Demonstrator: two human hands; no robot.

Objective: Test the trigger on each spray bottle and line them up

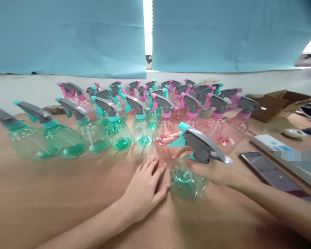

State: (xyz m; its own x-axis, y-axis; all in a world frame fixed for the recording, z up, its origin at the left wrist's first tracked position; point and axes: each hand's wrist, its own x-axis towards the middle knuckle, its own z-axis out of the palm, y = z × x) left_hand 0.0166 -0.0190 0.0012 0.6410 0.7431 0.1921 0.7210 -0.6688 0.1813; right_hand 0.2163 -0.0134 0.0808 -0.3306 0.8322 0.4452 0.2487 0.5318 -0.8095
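My right hand (209, 171) is wrapped round the neck of a clear green spray bottle (189, 183) with a grey and teal trigger head. The bottle tilts slightly, and its trigger head points to the left. Most of my right fingers are hidden behind it. My left hand (145, 183) lies flat on the wooden table with its fingers spread, just left of the held bottle. Beyond my hands stands a front row of spray bottles, green ones (119, 135) on the left and pink ones (166, 128) on the right.
More pink and green spray bottles crowd behind the front row. To the right lie a phone (272, 173), a white power strip (274, 148) and a white computer mouse (294, 134). An open cardboard box (269, 103) sits at the back right. Blue curtains (67, 38) hang behind.
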